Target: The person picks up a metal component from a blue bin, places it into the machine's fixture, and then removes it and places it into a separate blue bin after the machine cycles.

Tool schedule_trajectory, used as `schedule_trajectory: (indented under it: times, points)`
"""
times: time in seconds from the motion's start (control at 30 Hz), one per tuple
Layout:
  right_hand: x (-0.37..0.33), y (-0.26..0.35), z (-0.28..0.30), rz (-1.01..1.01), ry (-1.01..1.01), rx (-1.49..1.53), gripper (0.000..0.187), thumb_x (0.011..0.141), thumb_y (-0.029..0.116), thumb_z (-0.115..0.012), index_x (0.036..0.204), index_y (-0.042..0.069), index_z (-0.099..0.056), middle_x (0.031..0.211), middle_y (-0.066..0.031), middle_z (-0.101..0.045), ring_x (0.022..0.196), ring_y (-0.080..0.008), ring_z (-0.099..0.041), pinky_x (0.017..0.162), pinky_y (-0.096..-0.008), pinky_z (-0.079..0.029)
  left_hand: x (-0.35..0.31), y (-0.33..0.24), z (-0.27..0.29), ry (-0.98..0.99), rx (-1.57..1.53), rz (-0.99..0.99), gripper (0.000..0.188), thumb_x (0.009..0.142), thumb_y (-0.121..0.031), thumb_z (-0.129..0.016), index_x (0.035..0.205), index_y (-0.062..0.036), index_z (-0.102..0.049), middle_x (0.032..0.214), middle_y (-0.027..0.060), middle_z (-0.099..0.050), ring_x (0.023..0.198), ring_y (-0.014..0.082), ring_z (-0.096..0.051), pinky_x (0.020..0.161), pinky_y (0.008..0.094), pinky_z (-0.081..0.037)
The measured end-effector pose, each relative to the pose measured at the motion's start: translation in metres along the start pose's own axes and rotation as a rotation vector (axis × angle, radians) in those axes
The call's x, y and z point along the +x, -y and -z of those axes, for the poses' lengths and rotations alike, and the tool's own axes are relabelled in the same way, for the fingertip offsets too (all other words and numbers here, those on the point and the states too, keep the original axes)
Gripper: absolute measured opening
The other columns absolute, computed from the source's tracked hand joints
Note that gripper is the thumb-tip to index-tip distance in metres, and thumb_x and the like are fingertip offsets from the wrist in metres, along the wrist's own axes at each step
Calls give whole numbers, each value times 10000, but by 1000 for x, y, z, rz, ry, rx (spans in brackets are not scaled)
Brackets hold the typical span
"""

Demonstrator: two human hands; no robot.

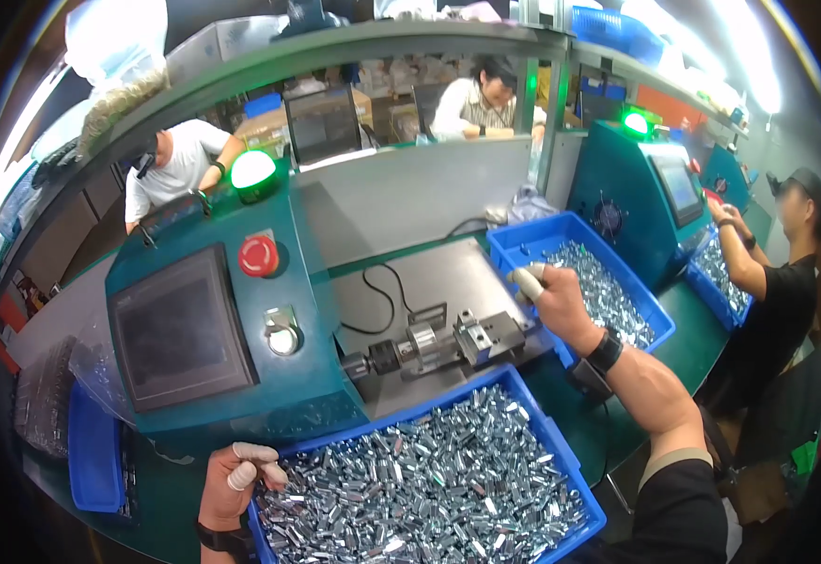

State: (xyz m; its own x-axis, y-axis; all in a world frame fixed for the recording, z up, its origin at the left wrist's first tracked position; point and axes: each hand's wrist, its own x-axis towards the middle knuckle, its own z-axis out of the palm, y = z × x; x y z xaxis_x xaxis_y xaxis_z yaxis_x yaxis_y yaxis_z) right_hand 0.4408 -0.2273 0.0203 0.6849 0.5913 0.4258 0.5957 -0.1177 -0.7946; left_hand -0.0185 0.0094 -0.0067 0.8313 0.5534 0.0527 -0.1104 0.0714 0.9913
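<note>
My left hand (234, 477) is at the left rim of the near blue bin (575, 470), with pale finger cots on its fingertips. Its fingers are curled together, and whatever they may hold is too small to make out. Heaped in that bin are many small shiny metal pieces (420, 470), like short sleeves or fittings. My right hand (559, 299), also in finger cots, is raised beside the metal clamping fixture (471, 336), between it and the far blue bin (650, 301). Its fingers are closed, and their contents are hidden.
A green machine housing (321, 376) carries a dark screen (183, 329), a red stop button (258, 256), a key switch (282, 334) and a lit green lamp (253, 171). A black cable (391, 296) lies behind the fixture. Three other people work nearby, one at a similar machine (626, 188).
</note>
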Motion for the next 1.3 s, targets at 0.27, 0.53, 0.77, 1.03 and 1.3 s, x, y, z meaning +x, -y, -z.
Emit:
schedule_trajectory:
  times: [0.27,0.53,0.77,1.03,1.3]
  points:
    - [-2,23,3,-74,170,-5,267,957,215,-613,1076,-9,-696,817,-33,-694,738,-83,-611,634,-263,-492,10,1,11,35,94,-70,531,889,-472,-684,1112,4,-610,760,125,-671,670,187,-616,624,313,-499]
    - [-52,31,-8,-204,340,296,409,960,192,-633,1291,-44,-585,1076,-79,-694,982,-119,-636,844,-273,-520,6,5,2,23,98,-118,458,949,-437,-611,1077,2,-586,756,95,-627,628,165,-566,581,276,-470]
    - [-45,32,-20,-143,433,289,452,932,183,-690,1291,-67,-578,1100,-98,-691,1005,-119,-636,905,-275,-512,7,2,3,10,54,-84,478,910,-433,-671,1105,-1,-613,801,118,-684,683,187,-625,619,297,-499]
    - [-50,30,-22,-164,360,402,420,899,146,-725,1234,-80,-609,1020,-102,-709,930,-114,-650,840,-266,-533,8,-2,-3,-7,70,-102,477,919,-440,-652,1080,7,-598,771,120,-659,651,186,-606,600,289,-495]
    - [-43,43,-12,-177,408,260,419,883,159,-748,1222,-53,-621,975,-77,-719,884,-97,-656,813,-255,-539,5,2,5,-15,4,-61,489,891,-435,-691,1063,19,-631,778,149,-686,657,208,-639,618,310,-519]
